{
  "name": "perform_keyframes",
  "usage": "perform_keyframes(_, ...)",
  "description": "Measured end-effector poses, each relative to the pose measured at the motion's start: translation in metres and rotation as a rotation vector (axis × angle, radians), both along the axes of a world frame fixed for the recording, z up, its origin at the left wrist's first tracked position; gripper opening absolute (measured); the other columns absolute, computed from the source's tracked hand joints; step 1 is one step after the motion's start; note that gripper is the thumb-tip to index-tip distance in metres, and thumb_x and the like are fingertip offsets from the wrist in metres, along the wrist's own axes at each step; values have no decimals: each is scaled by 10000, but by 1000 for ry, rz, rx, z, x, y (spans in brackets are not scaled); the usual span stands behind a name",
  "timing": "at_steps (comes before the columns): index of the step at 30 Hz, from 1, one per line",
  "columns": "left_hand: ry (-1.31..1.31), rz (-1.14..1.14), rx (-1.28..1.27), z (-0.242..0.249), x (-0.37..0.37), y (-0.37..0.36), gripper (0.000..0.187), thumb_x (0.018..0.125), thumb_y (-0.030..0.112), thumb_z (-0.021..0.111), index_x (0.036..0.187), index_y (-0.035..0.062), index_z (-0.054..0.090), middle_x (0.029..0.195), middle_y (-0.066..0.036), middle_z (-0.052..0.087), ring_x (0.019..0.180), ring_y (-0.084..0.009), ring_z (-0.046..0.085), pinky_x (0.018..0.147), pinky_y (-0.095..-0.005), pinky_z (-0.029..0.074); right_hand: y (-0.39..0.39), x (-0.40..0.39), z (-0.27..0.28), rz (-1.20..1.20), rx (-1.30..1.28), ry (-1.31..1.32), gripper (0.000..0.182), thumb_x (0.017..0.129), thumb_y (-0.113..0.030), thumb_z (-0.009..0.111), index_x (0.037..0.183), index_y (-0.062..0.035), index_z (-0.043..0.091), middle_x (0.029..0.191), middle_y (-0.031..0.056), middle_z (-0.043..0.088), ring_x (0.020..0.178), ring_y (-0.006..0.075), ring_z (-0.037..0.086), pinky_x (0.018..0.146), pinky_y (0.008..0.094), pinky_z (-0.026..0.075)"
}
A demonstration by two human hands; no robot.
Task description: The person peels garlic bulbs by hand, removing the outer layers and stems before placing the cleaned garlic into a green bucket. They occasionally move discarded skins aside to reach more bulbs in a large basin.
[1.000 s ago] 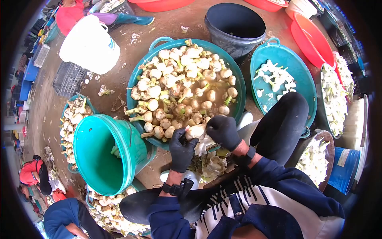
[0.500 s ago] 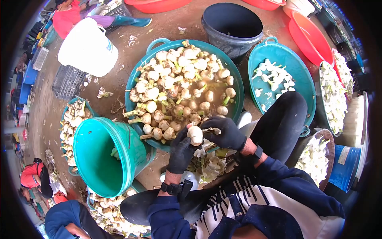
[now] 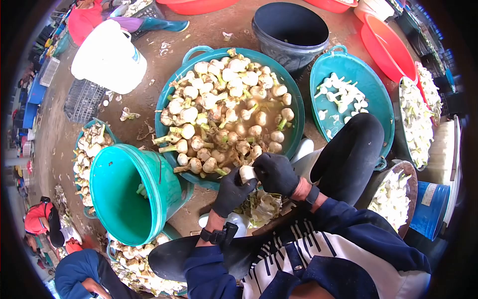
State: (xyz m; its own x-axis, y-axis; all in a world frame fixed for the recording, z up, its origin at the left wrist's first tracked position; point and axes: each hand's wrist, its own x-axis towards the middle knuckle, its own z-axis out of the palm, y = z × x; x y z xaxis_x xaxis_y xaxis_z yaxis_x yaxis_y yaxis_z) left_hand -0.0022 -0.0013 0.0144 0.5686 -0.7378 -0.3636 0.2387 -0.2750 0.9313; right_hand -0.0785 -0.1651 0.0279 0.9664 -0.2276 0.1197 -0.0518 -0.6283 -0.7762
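Note:
My left hand, in a black glove, is closed around a pale garlic bulb near the front rim of a round teal tub. My right hand, also black-gloved, presses against the bulb from the right with its fingers curled. Stemmed, unpeeled bulbs fill much of the tub and sit in brownish water. Below my hands lies a heap of peelings.
A tilted green bucket stands at left, a black bucket behind the tub. The teal basin at right holds cleaned white bulbs. Other people sit at far left. A white bucket rests on a grey crate.
My right hand has moved left and down against the bulb. The peel that hung from its fingers is no longer visible, and my left hand now covers more of the bulb.

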Motion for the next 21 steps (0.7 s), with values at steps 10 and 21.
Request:
perform_keyframes(10,-233,55,-94,-13,-10,-2,499,767,99,698,1211,-51,526,986,-114,643,888,-154,607,799,-306,500,-15,-1,-18,-22,562,185,147,763,-114,663,845,6,641,766,195,646,721,308,659,638,357,499)
perform_keyframes(21,-425,102,1,-24,-18,-2,454,736,95,715,1133,-61,558,992,-186,620,889,-276,636,788,-360,501,-2,-2,-42,-181,456,343,185,794,-152,642,836,27,659,710,212,637,635,242,633,638,359,488)
